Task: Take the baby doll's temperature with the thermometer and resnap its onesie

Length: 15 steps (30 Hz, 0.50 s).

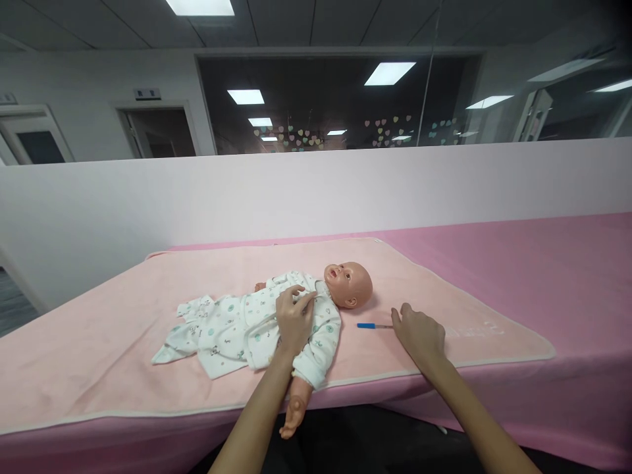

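Note:
A baby doll (348, 284) lies on its back with its head to the right, dressed in a white shirt (326, 329) and trousers (230, 326) with a small print. On its chest, my left hand (296, 319) has bent fingers closed on the shirt near the collar; the fingertips are partly hidden. To the right of the doll's shoulder is a thin stick with a blue end (366, 326), like a pen or thermometer. My right hand (419, 334) has its fingers closed at the stick's thin grey end, which disappears under them.
A peach blanket (113, 329) with a pale edge lies beneath the doll, over a pink tablecloth (543, 283). The doll's near arm (296, 405) hangs past the table's front edge. Behind the table stands a low white partition (316, 194).

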Each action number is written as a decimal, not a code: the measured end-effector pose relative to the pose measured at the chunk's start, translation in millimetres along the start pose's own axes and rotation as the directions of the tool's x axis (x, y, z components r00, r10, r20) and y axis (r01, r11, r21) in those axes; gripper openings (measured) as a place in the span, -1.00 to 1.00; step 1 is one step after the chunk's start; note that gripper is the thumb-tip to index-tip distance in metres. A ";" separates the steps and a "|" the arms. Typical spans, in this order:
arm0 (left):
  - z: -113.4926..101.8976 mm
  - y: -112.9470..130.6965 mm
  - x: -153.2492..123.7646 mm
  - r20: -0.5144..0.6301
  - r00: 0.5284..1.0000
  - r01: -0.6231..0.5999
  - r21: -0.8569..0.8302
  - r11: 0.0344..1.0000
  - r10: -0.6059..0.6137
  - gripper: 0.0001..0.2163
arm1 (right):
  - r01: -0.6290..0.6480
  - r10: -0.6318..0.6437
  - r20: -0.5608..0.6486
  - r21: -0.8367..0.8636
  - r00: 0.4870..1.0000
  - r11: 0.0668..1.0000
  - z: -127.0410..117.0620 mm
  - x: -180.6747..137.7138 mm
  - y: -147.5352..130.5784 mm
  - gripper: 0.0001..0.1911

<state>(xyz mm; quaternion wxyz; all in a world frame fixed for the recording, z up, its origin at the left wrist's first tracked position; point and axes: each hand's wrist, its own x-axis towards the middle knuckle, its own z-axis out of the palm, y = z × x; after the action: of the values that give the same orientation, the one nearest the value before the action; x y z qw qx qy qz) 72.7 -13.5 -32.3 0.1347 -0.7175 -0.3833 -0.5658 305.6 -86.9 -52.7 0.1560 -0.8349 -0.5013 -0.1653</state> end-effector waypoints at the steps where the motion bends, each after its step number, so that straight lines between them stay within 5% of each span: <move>1: -0.2 0.4 0.5 -0.034 0.999 -0.013 0.012 1.000 0.013 -0.86 | 0.009 -0.009 -0.015 0.021 1.000 1.000 -5.4 -0.3 -9.7 -0.65; 4: -1.4 1.3 1.5 -0.108 0.994 -0.032 0.037 0.999 0.036 -0.89 | 0.170 -0.164 -0.050 0.181 0.985 0.969 -23.3 -1.3 -54.3 -0.68; 8: -2.5 0.2 0.0 -0.134 0.991 0.011 0.074 0.997 -0.001 -0.91 | 0.498 -0.502 -0.095 0.376 0.860 0.781 -30.8 1.8 -123.1 -0.62; 10: -2.8 -1.1 -1.2 -0.142 0.989 0.060 0.093 0.994 -0.047 -0.91 | 0.524 -0.538 -0.105 0.443 0.836 0.728 -23.1 5.4 -143.9 -0.65; 15: -2.1 -1.8 -2.5 -0.103 0.992 0.080 0.127 0.989 -0.067 -0.88 | 0.453 -0.448 -0.180 0.624 0.876 0.637 6.4 10.4 -151.5 -0.69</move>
<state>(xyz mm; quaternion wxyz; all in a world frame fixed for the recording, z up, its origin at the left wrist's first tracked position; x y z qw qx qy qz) 69.8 -14.6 -34.3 0.1792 -0.6638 -0.4389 -0.5785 176.3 -8.0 -39.6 0.3909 -0.5757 -0.7179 -0.0185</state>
